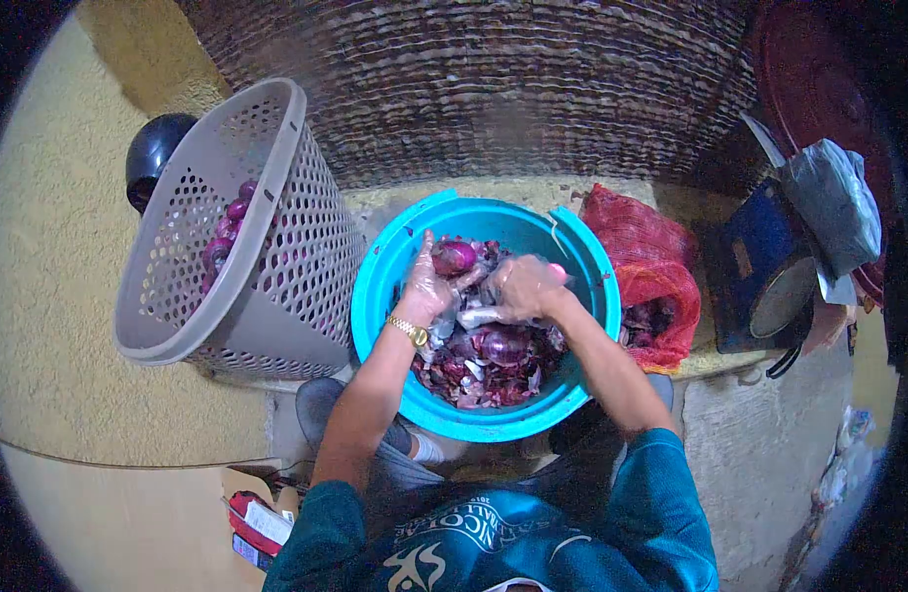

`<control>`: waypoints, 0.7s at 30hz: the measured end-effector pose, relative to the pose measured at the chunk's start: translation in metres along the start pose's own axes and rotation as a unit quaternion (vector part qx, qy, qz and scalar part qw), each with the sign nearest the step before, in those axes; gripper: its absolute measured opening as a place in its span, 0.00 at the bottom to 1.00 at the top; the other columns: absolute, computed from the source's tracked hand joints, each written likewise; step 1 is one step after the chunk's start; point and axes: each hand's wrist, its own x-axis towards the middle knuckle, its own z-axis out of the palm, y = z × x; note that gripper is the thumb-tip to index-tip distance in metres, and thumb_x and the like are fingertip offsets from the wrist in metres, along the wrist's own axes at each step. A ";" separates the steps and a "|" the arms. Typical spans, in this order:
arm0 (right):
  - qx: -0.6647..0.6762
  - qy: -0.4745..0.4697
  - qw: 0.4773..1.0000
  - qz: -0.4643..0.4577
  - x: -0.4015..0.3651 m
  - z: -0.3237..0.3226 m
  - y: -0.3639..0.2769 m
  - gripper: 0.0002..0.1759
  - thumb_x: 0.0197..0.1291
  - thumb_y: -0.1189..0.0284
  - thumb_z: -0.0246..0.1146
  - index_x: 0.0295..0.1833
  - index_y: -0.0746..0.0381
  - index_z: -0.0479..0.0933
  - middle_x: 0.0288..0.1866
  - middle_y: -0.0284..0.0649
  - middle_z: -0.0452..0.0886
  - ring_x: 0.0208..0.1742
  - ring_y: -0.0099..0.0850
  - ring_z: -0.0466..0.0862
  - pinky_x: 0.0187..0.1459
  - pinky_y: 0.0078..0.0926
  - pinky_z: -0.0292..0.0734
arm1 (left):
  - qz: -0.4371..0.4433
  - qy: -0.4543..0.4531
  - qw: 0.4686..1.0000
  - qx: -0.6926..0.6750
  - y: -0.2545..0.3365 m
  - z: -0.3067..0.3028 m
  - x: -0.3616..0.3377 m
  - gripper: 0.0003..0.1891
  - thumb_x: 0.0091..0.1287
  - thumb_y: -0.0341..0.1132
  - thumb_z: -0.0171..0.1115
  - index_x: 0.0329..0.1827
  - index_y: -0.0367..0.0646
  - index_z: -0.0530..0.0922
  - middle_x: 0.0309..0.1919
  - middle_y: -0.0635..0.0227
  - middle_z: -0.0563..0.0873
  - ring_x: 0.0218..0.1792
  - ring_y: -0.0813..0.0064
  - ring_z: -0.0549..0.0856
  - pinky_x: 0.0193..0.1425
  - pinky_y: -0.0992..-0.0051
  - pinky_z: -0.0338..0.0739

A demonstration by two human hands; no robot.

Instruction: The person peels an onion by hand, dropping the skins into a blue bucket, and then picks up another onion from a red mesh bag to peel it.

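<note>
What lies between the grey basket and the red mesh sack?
In the head view, the turquoise tub, holding onions and loose skins, with both hands over it.

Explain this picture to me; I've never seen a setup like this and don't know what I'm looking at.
There is no machine here, just a person working with two hands. This single picture comes from a camera worn on the head, looking forward and down, so the person's shirt shows at the bottom.

In the middle is a turquoise tub with onions and loose skins in it. Over it, the left hand, with a gold watch at the wrist, holds a red onion. The right hand is close beside it; what it grips is unclear. To the left stands a grey basket with more onions; to the right is a red mesh bag.
</note>
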 end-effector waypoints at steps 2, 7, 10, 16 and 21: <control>0.018 0.017 1.000 0.004 -0.001 0.007 0.006 0.41 0.51 0.29 0.54 0.28 0.61 0.83 0.29 0.52 0.84 0.33 0.51 0.85 0.38 0.49 0.79 | -0.029 0.022 0.999 -0.036 0.000 -0.002 0.005 0.30 0.67 0.62 0.56 0.58 0.47 0.70 0.58 0.54 0.79 0.58 0.51 0.79 0.60 0.45 0.76; 0.071 0.142 0.985 0.071 -0.001 0.006 0.009 0.37 0.48 0.31 0.60 0.37 0.57 0.84 0.26 0.51 0.83 0.32 0.51 0.84 0.35 0.47 0.78 | -0.047 -0.015 0.999 -0.016 -0.002 0.001 0.003 0.29 0.67 0.60 0.57 0.58 0.45 0.74 0.56 0.55 0.81 0.58 0.53 0.80 0.61 0.49 0.76; 0.078 0.162 0.976 0.121 -0.004 -0.007 0.006 0.42 0.43 0.28 0.62 0.40 0.59 0.83 0.26 0.52 0.82 0.32 0.51 0.84 0.34 0.47 0.78 | -0.073 -0.095 0.993 -0.023 -0.004 0.003 -0.001 0.23 0.68 0.54 0.60 0.54 0.46 0.78 0.53 0.59 0.84 0.55 0.58 0.81 0.63 0.54 0.74; 0.075 0.210 0.962 0.158 -0.005 -0.006 0.004 0.42 0.40 0.30 0.66 0.41 0.60 0.81 0.27 0.52 0.82 0.34 0.51 0.85 0.38 0.47 0.78 | 0.018 -0.100 0.991 0.083 -0.008 0.002 0.002 0.20 0.68 0.50 0.62 0.51 0.43 0.80 0.50 0.60 0.85 0.52 0.62 0.83 0.60 0.58 0.76; 0.063 0.190 0.967 0.160 -0.002 -0.003 0.006 0.41 0.41 0.30 0.66 0.40 0.60 0.81 0.27 0.52 0.82 0.34 0.50 0.85 0.37 0.46 0.78 | 0.025 -0.108 0.990 0.086 -0.008 0.005 -0.003 0.19 0.68 0.51 0.63 0.50 0.44 0.79 0.45 0.64 0.85 0.47 0.66 0.85 0.54 0.61 0.79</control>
